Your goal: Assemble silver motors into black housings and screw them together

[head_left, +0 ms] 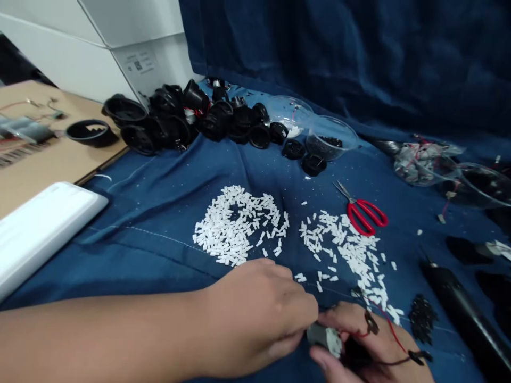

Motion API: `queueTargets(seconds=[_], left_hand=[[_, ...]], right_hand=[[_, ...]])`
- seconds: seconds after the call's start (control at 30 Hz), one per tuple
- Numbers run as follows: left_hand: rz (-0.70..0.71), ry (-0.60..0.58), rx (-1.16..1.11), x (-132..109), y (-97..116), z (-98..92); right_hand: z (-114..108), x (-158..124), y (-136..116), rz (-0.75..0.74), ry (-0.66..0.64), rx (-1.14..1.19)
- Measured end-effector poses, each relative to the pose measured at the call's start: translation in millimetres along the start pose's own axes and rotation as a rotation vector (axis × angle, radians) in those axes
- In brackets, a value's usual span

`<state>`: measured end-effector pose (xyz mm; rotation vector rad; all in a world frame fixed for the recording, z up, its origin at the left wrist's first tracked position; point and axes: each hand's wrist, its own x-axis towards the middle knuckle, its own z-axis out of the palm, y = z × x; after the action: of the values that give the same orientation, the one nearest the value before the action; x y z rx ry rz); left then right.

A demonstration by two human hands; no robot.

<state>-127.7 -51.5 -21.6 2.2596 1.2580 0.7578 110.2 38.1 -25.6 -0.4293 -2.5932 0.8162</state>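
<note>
Silver motor (324, 339) sits between our two hands, down low near the bottom of the view. Our right hand (361, 340) holds it, with the fingers on top and the thumb (324, 361) under it, so it is pinched. Our left hand (255, 314) reaches in from the left side. It is curled, with the fingers pressed together, and the tips are right at the motor. We cannot tell if they are pinching it too. A red wire (393, 330) and a dark wire (395, 363) lie over our right hand.

Just above our hands are two heaps of little white plastic bits (235, 226) on a blue cloth (139, 213). Red scissors (365, 215) lie beside the right heap. A small pile of black bits (422, 318) is near our right hand, next to a long black tube (463, 319).

Farther back we see a big heap of round black plastic cases (171, 119) and two clear bowls (331, 137). A clear bag of wires (423, 162) lies to the right. On the left are a brown board (51, 141) and a long white box (40, 234).
</note>
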Motion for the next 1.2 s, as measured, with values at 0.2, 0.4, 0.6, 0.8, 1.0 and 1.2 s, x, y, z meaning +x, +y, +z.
queueTargets(seconds=[0.2, 0.4, 0.6, 0.8, 1.0, 1.2], left_hand=[[-0.055, 0.031, -0.102, 1, 2, 5.8], [-0.007, 0.031, -0.022, 2, 2, 7.7], [0.034, 0.041, 0.001, 0, 0, 9.4], [0.013, 0.008, -0.033, -1, 1, 7.8], [0.031, 0.0, -0.019, -1, 1, 6.6], [0.047, 0.006, 0.018, 0, 1, 8.8]], right_hand=[[2, 6, -8, 0.07, 0.012, 0.041], [3, 7, -7, 0.046, 0.023, 0.047], [5, 10, -9, -0.012, 0.009, 0.076], [5, 12, -12, 0.016, -0.034, 0.066], [2, 8, -11, 0.066, -0.125, 0.102], [-3, 9, -14, 0.077, -0.136, 0.085]])
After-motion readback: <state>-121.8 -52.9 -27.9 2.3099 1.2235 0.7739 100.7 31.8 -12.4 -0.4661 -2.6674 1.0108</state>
